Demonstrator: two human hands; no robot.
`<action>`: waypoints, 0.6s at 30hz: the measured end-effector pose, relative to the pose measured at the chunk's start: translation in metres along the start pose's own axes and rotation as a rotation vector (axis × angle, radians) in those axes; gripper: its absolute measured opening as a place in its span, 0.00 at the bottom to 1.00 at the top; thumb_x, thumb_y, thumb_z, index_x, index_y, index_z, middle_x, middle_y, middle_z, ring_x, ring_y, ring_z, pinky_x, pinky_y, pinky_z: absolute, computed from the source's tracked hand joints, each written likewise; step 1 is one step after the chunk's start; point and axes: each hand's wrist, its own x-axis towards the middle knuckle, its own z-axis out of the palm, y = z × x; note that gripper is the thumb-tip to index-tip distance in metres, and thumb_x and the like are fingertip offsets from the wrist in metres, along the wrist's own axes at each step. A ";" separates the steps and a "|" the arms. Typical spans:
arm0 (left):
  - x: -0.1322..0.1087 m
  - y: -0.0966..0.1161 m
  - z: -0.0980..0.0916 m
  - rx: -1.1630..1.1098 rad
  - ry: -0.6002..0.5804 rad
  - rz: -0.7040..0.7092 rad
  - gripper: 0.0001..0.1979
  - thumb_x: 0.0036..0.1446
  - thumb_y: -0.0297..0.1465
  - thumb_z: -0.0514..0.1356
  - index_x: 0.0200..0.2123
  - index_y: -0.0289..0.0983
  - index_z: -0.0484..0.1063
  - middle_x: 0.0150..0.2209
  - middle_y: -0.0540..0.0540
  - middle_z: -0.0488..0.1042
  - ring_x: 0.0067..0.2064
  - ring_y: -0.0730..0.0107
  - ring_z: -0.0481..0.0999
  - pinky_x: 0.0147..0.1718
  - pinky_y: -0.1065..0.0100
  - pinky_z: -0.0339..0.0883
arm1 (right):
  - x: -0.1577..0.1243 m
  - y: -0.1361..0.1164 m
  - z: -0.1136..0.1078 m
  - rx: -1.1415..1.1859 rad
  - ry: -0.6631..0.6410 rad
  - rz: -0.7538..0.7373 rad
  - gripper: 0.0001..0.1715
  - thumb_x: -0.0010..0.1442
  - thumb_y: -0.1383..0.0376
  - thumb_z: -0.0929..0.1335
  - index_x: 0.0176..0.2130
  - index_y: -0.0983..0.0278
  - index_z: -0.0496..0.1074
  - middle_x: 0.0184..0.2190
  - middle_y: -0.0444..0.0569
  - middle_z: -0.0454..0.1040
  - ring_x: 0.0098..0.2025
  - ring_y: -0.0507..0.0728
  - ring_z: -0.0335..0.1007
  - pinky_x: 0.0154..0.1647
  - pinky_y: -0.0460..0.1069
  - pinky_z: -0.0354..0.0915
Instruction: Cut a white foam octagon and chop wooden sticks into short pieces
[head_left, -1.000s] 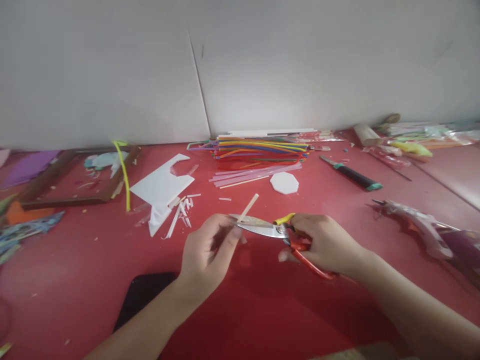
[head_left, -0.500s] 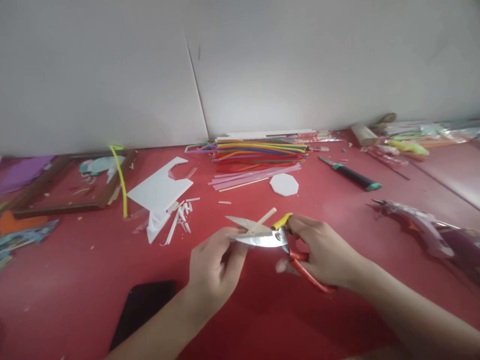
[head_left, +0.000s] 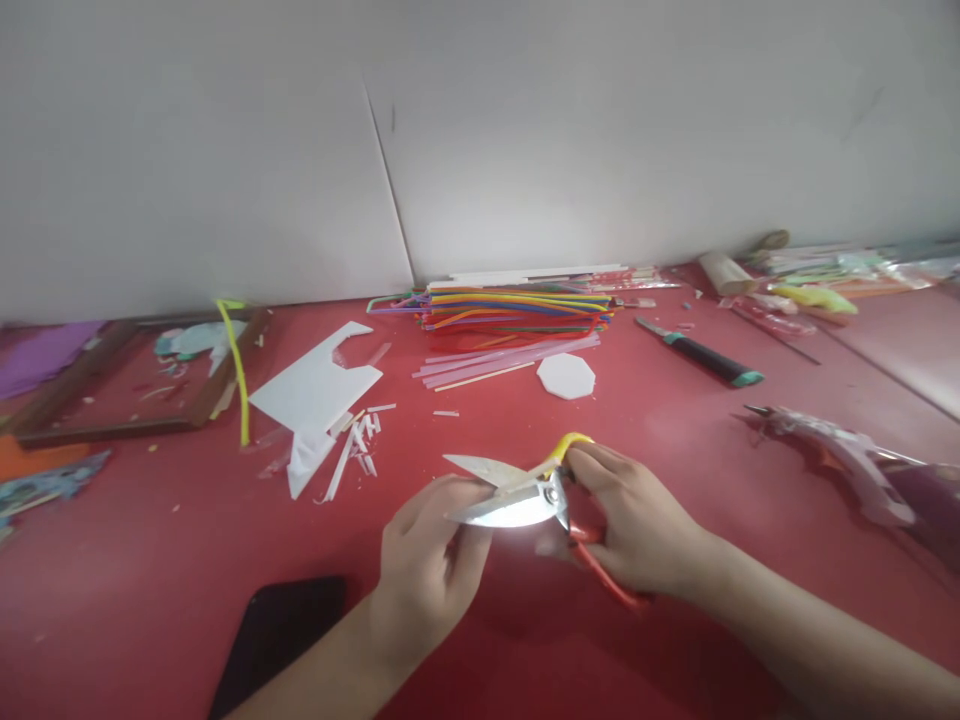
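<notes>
Scissors (head_left: 504, 508) agape above the worktop (head_left: 495, 660), and the right hand (head_left: 634, 520) is wrapped round their red and yellow handles! The left hand (head_left: 427, 550) is in a pinch at the blade tips, apparently on the pale stick (head_left: 529, 478), which lies slantwise between the blades, its far end close to the pivot. To cut well here, I'd turn that stick squarer to the edges, hold it firm, tuck the left fingertips clear, and squeeze smoothly.

What can't we see? The stick's near end: lost behind the lower blade and the left fingers, so the exact grip is a guess. The right thumb is a blur under the handles. Further out, the left forearm covers part of a black slab (head_left: 277, 630), maybe a phone. Beyond, white offcuts (head_left: 360, 445) lie in a jumble, too small to count. Left, the picture's edge crops the orange piece (head_left: 37, 462); far right, the bagged bits (head_left: 862, 265) are simply too smeared to name.
</notes>
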 end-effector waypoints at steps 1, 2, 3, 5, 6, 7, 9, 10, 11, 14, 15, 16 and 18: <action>0.000 0.000 0.000 -0.001 -0.002 0.011 0.09 0.56 0.18 0.56 0.37 0.36 0.70 0.29 0.50 0.76 0.30 0.76 0.76 0.32 0.77 0.72 | 0.000 -0.001 0.000 0.015 -0.002 -0.004 0.15 0.54 0.57 0.71 0.35 0.61 0.63 0.32 0.50 0.70 0.34 0.58 0.67 0.33 0.52 0.64; -0.001 0.000 0.000 0.000 -0.005 0.018 0.09 0.55 0.18 0.56 0.37 0.36 0.70 0.29 0.49 0.77 0.31 0.75 0.77 0.33 0.77 0.72 | 0.000 -0.001 0.001 0.029 -0.003 -0.007 0.15 0.53 0.58 0.71 0.36 0.61 0.63 0.33 0.50 0.70 0.35 0.58 0.67 0.34 0.52 0.64; -0.001 0.000 0.000 0.004 -0.008 0.021 0.09 0.55 0.18 0.56 0.37 0.36 0.71 0.30 0.48 0.77 0.32 0.75 0.77 0.33 0.76 0.72 | 0.000 -0.002 0.001 0.041 -0.003 -0.009 0.16 0.52 0.59 0.71 0.37 0.61 0.64 0.34 0.51 0.70 0.36 0.59 0.67 0.36 0.53 0.65; -0.001 0.000 -0.001 0.017 -0.017 0.017 0.09 0.55 0.18 0.57 0.37 0.35 0.72 0.30 0.47 0.78 0.33 0.73 0.78 0.34 0.76 0.72 | 0.000 -0.003 0.002 0.061 -0.003 -0.013 0.18 0.51 0.61 0.72 0.40 0.61 0.65 0.37 0.52 0.70 0.38 0.59 0.67 0.38 0.54 0.65; -0.001 0.000 -0.002 0.022 -0.019 0.014 0.09 0.55 0.19 0.57 0.37 0.35 0.72 0.30 0.47 0.78 0.33 0.73 0.78 0.34 0.76 0.72 | 0.000 -0.003 0.003 0.069 -0.002 -0.016 0.19 0.51 0.62 0.72 0.41 0.62 0.65 0.37 0.52 0.70 0.38 0.59 0.66 0.38 0.54 0.65; -0.001 0.000 -0.002 0.026 -0.021 0.009 0.09 0.55 0.19 0.57 0.36 0.35 0.72 0.30 0.47 0.78 0.33 0.73 0.78 0.34 0.75 0.72 | 0.000 -0.003 0.003 0.074 -0.002 -0.019 0.19 0.50 0.63 0.71 0.41 0.62 0.64 0.37 0.52 0.70 0.38 0.59 0.66 0.39 0.54 0.65; 0.000 0.001 -0.003 0.029 -0.018 0.007 0.09 0.55 0.19 0.57 0.36 0.35 0.72 0.31 0.48 0.79 0.32 0.74 0.79 0.35 0.76 0.73 | 0.000 -0.003 0.004 0.084 -0.003 -0.026 0.16 0.51 0.64 0.70 0.39 0.62 0.64 0.36 0.52 0.69 0.38 0.59 0.66 0.38 0.54 0.64; 0.000 0.001 -0.003 0.028 -0.017 0.007 0.09 0.55 0.18 0.57 0.36 0.35 0.73 0.31 0.48 0.79 0.32 0.74 0.79 0.36 0.75 0.73 | -0.001 -0.003 0.005 0.085 -0.005 -0.030 0.14 0.51 0.65 0.69 0.38 0.62 0.63 0.36 0.52 0.69 0.38 0.59 0.65 0.38 0.54 0.64; -0.001 0.000 -0.003 0.028 -0.016 0.008 0.09 0.55 0.18 0.57 0.36 0.36 0.72 0.31 0.48 0.79 0.32 0.74 0.78 0.36 0.75 0.73 | -0.001 -0.002 0.006 0.080 -0.010 -0.034 0.12 0.51 0.66 0.67 0.37 0.62 0.62 0.35 0.52 0.69 0.37 0.59 0.65 0.37 0.54 0.64; -0.002 -0.001 -0.002 0.018 -0.026 0.012 0.10 0.55 0.18 0.57 0.37 0.36 0.72 0.31 0.48 0.78 0.32 0.73 0.78 0.36 0.75 0.73 | -0.002 0.000 0.008 0.020 -0.033 -0.021 0.10 0.49 0.68 0.64 0.35 0.61 0.60 0.33 0.52 0.69 0.33 0.59 0.64 0.34 0.54 0.63; -0.002 -0.002 -0.002 0.008 -0.032 0.013 0.10 0.55 0.18 0.57 0.37 0.36 0.72 0.30 0.48 0.78 0.33 0.73 0.78 0.35 0.74 0.73 | -0.002 0.001 0.008 -0.001 -0.040 -0.010 0.10 0.48 0.68 0.64 0.34 0.61 0.60 0.32 0.51 0.69 0.32 0.58 0.64 0.32 0.54 0.63; -0.002 -0.002 -0.002 -0.003 -0.040 0.013 0.10 0.55 0.18 0.57 0.37 0.36 0.71 0.30 0.48 0.78 0.32 0.73 0.78 0.34 0.74 0.72 | -0.002 0.002 0.008 -0.011 -0.047 0.000 0.10 0.46 0.69 0.63 0.33 0.61 0.59 0.31 0.50 0.69 0.31 0.58 0.63 0.31 0.53 0.62; -0.002 -0.003 -0.002 -0.018 -0.051 0.002 0.09 0.55 0.19 0.56 0.37 0.36 0.71 0.30 0.48 0.78 0.31 0.73 0.78 0.31 0.75 0.72 | -0.002 0.002 0.008 0.009 -0.057 0.007 0.10 0.44 0.69 0.63 0.31 0.60 0.59 0.30 0.49 0.69 0.30 0.57 0.63 0.30 0.51 0.62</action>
